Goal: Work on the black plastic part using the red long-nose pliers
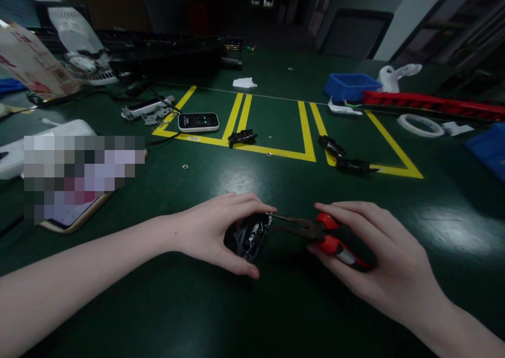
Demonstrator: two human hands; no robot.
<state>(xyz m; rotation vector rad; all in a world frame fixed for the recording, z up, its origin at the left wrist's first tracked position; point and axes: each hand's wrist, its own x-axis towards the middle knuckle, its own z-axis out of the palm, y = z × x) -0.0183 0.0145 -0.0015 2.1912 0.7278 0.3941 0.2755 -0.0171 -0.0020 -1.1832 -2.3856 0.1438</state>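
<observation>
My left hand (221,231) is closed around a small black part with shiny metal bits (254,234), holding it just above the green tabletop. From the right, my right hand (379,258) grips a pair of needle-nose pliers (329,234) by the red and black handles. The jaws are parted and point left; the upper jaw's tip reaches the part near my left index finger. Whether the tip touches the metal or only overlaps it, I cannot tell. My left palm hides the far side of the part.
Yellow tape (272,151) marks boxes on the green table, with black parts (242,137) lying along it. A small device with green lights (198,121) is at the left, beyond a phone (74,210). A blue bin (351,87) and a tape roll (420,126) stand right.
</observation>
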